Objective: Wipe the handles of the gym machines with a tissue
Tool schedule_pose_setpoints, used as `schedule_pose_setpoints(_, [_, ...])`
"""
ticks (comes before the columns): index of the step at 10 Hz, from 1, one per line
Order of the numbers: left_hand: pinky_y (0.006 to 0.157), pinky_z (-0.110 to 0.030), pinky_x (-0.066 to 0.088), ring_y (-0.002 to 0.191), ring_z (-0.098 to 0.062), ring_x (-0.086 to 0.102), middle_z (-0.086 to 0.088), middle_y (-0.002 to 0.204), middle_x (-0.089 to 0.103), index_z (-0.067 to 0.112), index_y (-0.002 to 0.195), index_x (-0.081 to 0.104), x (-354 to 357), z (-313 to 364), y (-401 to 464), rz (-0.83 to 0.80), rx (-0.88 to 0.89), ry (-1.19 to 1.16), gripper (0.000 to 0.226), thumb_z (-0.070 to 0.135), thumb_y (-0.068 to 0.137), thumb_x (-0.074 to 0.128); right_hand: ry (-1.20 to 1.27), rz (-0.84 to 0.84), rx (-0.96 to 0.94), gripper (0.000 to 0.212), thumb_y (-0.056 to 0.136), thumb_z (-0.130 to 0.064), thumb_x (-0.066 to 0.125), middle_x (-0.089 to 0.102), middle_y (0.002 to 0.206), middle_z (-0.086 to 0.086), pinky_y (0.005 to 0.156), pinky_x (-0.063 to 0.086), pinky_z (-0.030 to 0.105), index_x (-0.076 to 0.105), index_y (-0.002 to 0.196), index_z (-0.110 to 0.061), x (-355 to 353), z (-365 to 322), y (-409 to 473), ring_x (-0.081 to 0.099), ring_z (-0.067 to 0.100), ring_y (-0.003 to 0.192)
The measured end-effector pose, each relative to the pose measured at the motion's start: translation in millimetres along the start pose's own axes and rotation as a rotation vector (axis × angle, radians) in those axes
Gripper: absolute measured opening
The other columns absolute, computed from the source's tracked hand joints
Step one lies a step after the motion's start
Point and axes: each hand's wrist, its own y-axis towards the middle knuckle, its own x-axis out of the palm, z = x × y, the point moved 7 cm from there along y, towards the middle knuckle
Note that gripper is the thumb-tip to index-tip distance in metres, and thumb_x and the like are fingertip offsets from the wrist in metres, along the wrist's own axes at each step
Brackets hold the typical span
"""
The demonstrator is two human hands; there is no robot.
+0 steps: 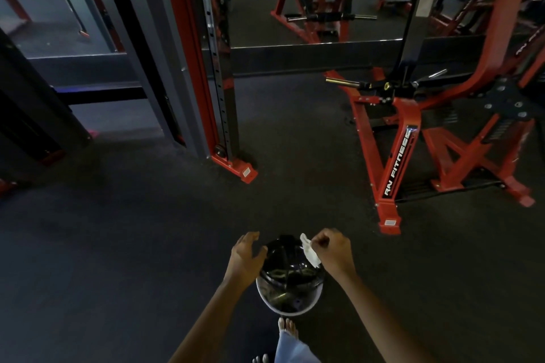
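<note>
Fingers of the right hand curl around a white tissue, low in the frame's centre.
The crumpled tissue pokes out on the hand's left, over a round bin lined with glossy black plastic. The left hand hovers at the bin's left edge, fingers loosely spread and holding nothing. Dark rubber flooring stretches around; a red machine marked "RN FITNESS" stands at right, and a red-and-grey upright stands at upper left of centre.

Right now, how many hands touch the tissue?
1. The right hand pinches the tissue over the bin; the left hand hovers open at the bin's other side, apart from the tissue.
</note>
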Motion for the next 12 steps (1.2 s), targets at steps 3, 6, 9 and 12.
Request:
schedule_pose_setpoints(3, [0.089,-0.022,0.041,0.115,-0.019,0.052,-0.009,0.123,0.056,0.007,0.125,0.053,11,-5,9,-0.016,-0.031,0.007,0.039,0.017,0.088,0.061,-0.03,-0.048,0.023,0.021,0.082,-0.005,0.063,0.059,0.085,0.0,0.055,0.04,0.011,0.058,0.071,-0.021,5,12,14,0.057,0.004,0.071])
schedule_pose_setpoints(6, [0.091,-0.018,0.037,0.119,-0.02,0.051,-0.008,0.126,0.055,0.006,0.129,0.051,9,-11,13,-0.015,-0.064,0.038,0.042,0.018,0.09,0.06,-0.083,-0.1,0.091,0.005,0.086,-0.011,0.062,0.062,0.094,0.001,0.057,0.041,0.012,0.063,0.085,-0.016,29,28,30,0.059,0.007,0.079])
schedule_pose_setpoints(9, [0.093,-0.022,0.038,0.119,-0.021,0.05,-0.009,0.126,0.055,0.006,0.129,0.051,10,-23,11,-0.014,-0.095,0.04,0.042,0.018,0.09,0.06,-0.136,-0.227,0.156,0.01,0.087,-0.017,0.062,0.061,0.1,0.003,0.065,0.049,0.021,0.064,0.097,-0.015,43,50,30,0.06,0.009,0.083])
schedule_pose_setpoints(12, [0.09,-0.02,0.038,0.12,-0.02,0.05,-0.009,0.127,0.054,0.006,0.13,0.051,7,-18,13,-0.016,-0.085,0.018,0.042,0.019,0.09,0.059,-0.063,-0.184,0.066,0.008,0.086,-0.014,0.062,0.06,0.099,0.0,0.073,0.053,0.023,0.061,0.094,-0.017,32,29,30,0.059,0.008,0.086])
